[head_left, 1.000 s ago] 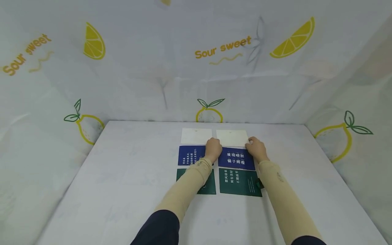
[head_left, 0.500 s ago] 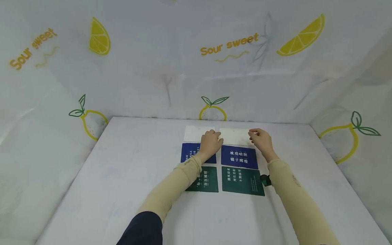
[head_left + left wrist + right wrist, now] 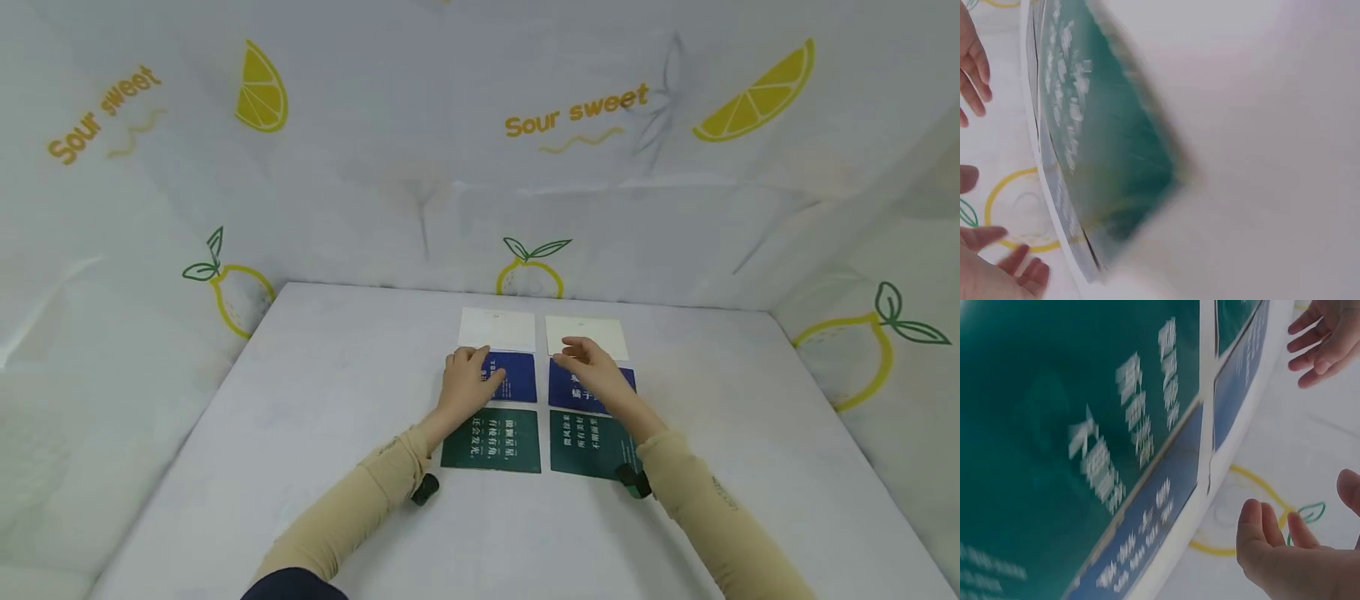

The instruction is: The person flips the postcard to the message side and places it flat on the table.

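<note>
Six cards lie flat on the white table in two columns: a white card [image 3: 497,329] and another white card [image 3: 588,333] at the back, a blue card [image 3: 517,379] and a second blue card [image 3: 558,387] in the middle, a green card [image 3: 517,442] and another green card [image 3: 573,437] in front. White characters are printed on the blue and green ones. My left hand [image 3: 465,387] hovers with relaxed fingers over the left blue card, covering part of it. My right hand [image 3: 596,375] is over the right blue card, fingers loosely bent and holding nothing.
A dark wrist camera [image 3: 425,489] shows at the left forearm and another dark camera [image 3: 633,481] at the right. A white curtain [image 3: 360,167] with lemon prints hangs behind the table [image 3: 337,375] and along its sides.
Both hands have come off the white cards and drawn back toward the person. The left hand moved left, the right hand moved slightly left, and the cards now lie uncovered at the back.
</note>
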### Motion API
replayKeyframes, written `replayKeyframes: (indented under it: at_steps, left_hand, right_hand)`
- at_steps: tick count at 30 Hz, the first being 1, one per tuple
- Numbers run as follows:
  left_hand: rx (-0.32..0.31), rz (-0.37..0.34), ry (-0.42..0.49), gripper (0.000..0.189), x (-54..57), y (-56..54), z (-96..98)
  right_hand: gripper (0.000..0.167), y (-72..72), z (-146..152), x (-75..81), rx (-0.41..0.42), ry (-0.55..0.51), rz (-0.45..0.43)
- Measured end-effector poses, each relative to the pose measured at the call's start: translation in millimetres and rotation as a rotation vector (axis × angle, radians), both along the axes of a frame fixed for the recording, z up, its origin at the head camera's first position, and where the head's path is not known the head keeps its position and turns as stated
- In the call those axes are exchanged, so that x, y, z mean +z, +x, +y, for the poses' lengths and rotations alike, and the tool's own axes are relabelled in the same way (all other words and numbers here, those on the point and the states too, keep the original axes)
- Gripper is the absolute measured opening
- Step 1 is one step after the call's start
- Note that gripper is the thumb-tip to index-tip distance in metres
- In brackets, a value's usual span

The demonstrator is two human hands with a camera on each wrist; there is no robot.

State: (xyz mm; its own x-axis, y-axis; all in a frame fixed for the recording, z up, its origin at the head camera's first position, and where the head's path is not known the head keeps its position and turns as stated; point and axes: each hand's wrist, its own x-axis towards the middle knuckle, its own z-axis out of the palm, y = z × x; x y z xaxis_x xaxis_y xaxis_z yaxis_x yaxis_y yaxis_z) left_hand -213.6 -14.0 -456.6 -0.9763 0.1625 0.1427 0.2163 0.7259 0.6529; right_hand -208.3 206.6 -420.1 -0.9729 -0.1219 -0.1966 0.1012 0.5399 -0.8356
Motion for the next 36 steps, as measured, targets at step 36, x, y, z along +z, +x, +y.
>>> replayKeyframes:
  at_steps: [36]
  left_hand:
    - [0.23,-0.388,0.501,0.056,-12.6,-0.4,-41.4]
  right_hand:
    - [0.054,5.5,-29.7,-34.2,-0.13,-0.243,-0.211]
